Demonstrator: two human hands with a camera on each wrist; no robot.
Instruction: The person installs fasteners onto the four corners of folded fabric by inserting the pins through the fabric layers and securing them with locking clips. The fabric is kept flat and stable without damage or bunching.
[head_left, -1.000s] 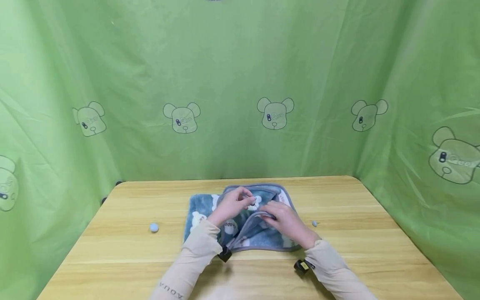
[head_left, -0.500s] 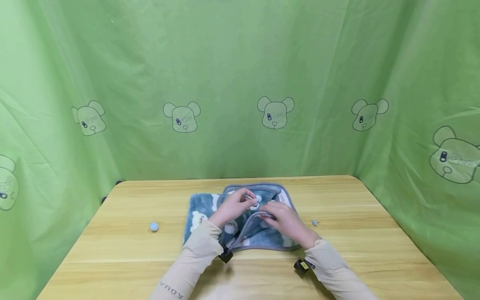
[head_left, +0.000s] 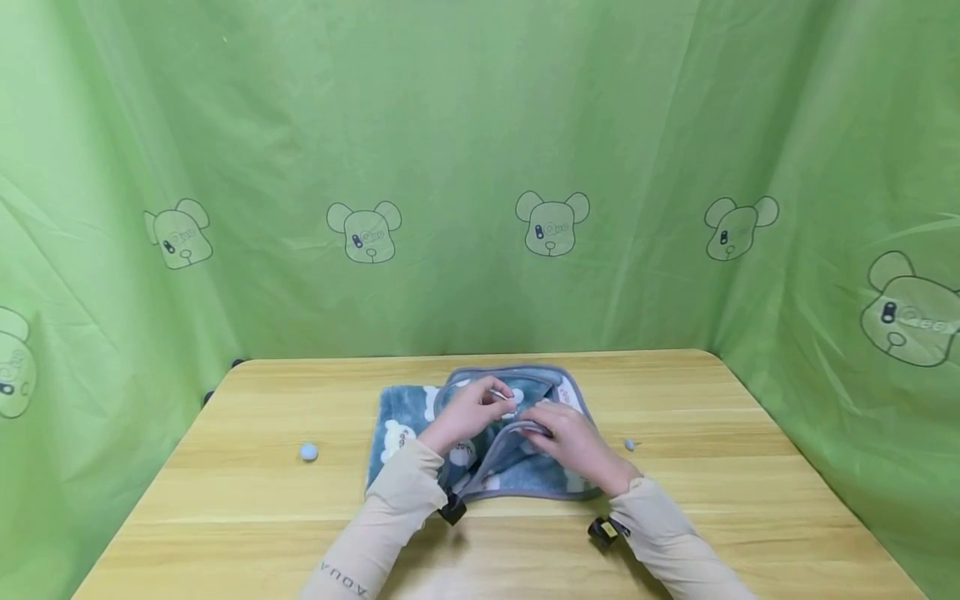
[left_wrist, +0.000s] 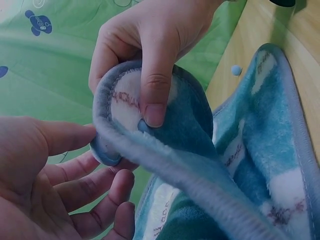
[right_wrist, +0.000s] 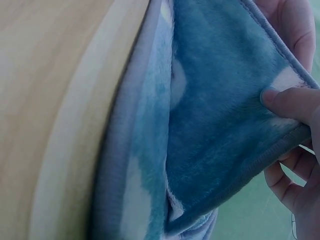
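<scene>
The cloth (head_left: 540,479) lies near the middle of the desk (head_left: 225,500), just short of the far edge. It is blue plush with white bear figures and a grey border; its left part lies flat, and one bordered layer is raised. A white label (head_left: 567,395) shows at the far right of the cloth.

The right hand (head_left: 566,433) holds the raised layer by its border, thumb on the upper face and fingers beneath. A small blue spot (left_wrist: 144,126) shows beside this thumb's tip; its nature cannot be told.

The left hand (head_left: 471,408) is above the cloth, narrow, with thumb and fingertips pinching a light-blue piece (left_wrist: 105,151) at the raised border. Whether this piece belongs to the cloth cannot be told.

The blue ball (head_left: 308,452) rests apart from the cloth, toward the left edge of the desk. The smaller ball (head_left: 629,445) rests near the cloth, on the side of the right edge.

Both arms come in over the near edge in beige sleeves (head_left: 390,500); the left one is lettered. A black camera (head_left: 602,532) sits at each wrist. A green curtain (head_left: 450,308) with printed animal heads stands behind the far edge and along both sides.
</scene>
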